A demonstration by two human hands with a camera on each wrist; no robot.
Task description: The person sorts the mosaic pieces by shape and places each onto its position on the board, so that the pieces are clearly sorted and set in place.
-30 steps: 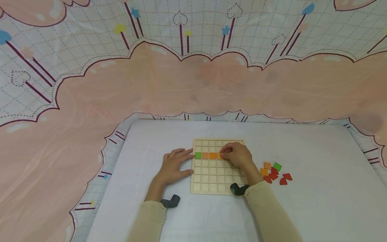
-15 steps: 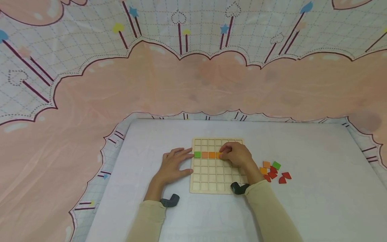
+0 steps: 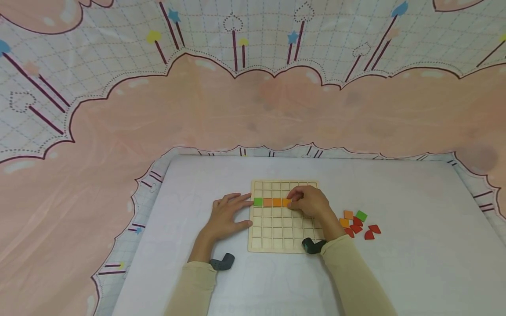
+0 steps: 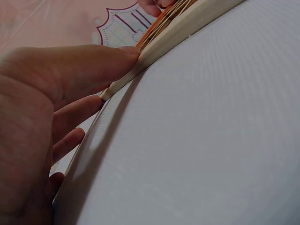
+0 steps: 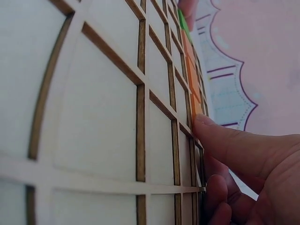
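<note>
Touching the near-side edge of the wooden grid board [image 3: 278, 233] with the spread left hand [image 3: 225, 216]; pinching a yellow-orange square tile [image 3: 285, 202] on it with the right hand [image 3: 311, 202], left of loose coloured tiles [image 3: 348, 215] on the bench [image 3: 419, 210].

A pink cloth [image 3: 253, 114] filled the space behind a white table [image 3: 213, 175] and showed along both its sides. The cloth's white, checked band [image 3: 269, 26] bore purple stripes [image 3: 235, 50], some topped with blue stars [image 3: 174, 16] or yellow dots [image 3: 154, 36]. All was softly lit.
</note>
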